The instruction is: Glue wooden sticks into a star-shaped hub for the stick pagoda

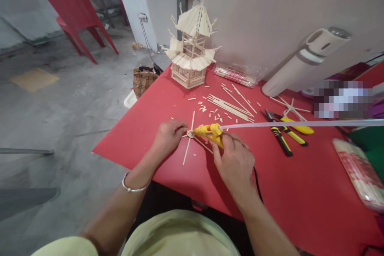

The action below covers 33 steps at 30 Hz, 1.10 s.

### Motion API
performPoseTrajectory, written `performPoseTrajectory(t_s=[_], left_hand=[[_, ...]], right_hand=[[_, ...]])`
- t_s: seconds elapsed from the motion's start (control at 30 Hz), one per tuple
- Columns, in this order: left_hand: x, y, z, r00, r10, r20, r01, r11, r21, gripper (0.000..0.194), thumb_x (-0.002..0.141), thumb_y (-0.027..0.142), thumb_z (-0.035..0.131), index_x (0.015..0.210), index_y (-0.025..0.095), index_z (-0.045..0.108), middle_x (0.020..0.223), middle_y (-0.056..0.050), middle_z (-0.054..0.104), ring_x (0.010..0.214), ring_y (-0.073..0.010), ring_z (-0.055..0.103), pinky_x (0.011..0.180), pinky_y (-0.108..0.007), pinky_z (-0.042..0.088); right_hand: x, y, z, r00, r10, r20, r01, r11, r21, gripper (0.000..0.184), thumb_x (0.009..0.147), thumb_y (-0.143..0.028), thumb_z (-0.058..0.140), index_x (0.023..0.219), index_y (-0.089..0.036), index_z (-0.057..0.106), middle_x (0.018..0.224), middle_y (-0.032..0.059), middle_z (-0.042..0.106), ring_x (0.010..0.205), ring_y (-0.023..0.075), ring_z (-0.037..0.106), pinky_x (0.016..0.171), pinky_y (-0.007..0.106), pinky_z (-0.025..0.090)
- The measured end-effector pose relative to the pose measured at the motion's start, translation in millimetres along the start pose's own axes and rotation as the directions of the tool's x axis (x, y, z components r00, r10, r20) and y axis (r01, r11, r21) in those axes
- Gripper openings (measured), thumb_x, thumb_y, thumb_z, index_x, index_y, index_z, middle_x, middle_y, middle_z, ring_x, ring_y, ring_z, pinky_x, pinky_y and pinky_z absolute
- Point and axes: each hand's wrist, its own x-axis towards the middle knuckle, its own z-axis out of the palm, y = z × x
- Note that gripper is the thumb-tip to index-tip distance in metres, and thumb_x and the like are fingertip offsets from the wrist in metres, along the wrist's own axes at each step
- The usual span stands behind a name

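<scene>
My right hand [235,158] is wrapped round a yellow hot glue gun [207,131], with a long clear glue stick [294,124] running out of its back to the right. The gun's nozzle is at the hub of a star-shaped frame of thin wooden sticks [188,148] on the red table. My left hand [169,136] is closed at the hub's left side, fingertips pinched together. Whatever sits between those fingertips is too small to make out. Beyond the hands lie cut stick pieces [220,118] and a bundle of long sticks [229,108].
A wooden stick pagoda [192,52] stands at the table's [135,128] far corner. On the right are yellow-black pliers [280,134], a second stick star [291,107], a white flask [300,64] and packaged sticks [358,172]. A black cord [258,184] hangs by my right wrist.
</scene>
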Motion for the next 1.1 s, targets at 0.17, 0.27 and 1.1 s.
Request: performPoseTrajectory(t_s=[0.17, 0.27, 1.1], left_hand=[[-0.9, -0.9, 1.6, 0.999, 0.033, 0.040, -0.033, 0.999, -0.003, 0.016, 0.082, 0.012, 0.059, 0.079, 0.019, 0.073, 0.081, -0.002, 0.075, 0.073, -0.0150, 0.066, 0.072, -0.025, 0.048], [-1.2, -3.0, 3.8, 0.998, 0.035, 0.056, -0.034, 0.999, -0.014, 0.019, 0.082, 0.009, 0.058, 0.081, 0.019, 0.074, 0.082, -0.003, 0.076, 0.075, -0.0156, 0.067, 0.073, -0.025, 0.048], [2.2, 2.6, 15.2, 0.999, 0.047, 0.021, -0.050, 0.980, 0.194, 0.013, 0.087, 0.019, 0.060, 0.078, 0.019, 0.070, 0.095, -0.006, 0.063, 0.090, -0.0192, 0.059, 0.082, -0.033, 0.049]], right_hand=[[0.0, -9.5, -8.7, 1.000, -0.013, 0.008, 0.013, 0.999, -0.041, 0.022, 0.097, -0.031, 0.054, 0.111, -0.016, 0.064, 0.097, 0.0082, 0.072, 0.083, 0.0204, 0.064, 0.075, 0.031, 0.040], [-1.7, -12.4, -11.0, 1.000, -0.010, 0.016, 0.011, 0.999, -0.052, 0.021, 0.096, -0.031, 0.055, 0.108, -0.016, 0.065, 0.099, 0.0087, 0.071, 0.082, 0.0207, 0.063, 0.073, 0.031, 0.041], [-10.5, 1.9, 11.3, 0.998, 0.069, -0.002, -0.068, 0.991, 0.116, 0.028, 0.099, -0.038, 0.052, 0.114, -0.018, 0.064, 0.096, 0.0090, 0.074, 0.084, 0.0211, 0.065, 0.074, 0.032, 0.040]])
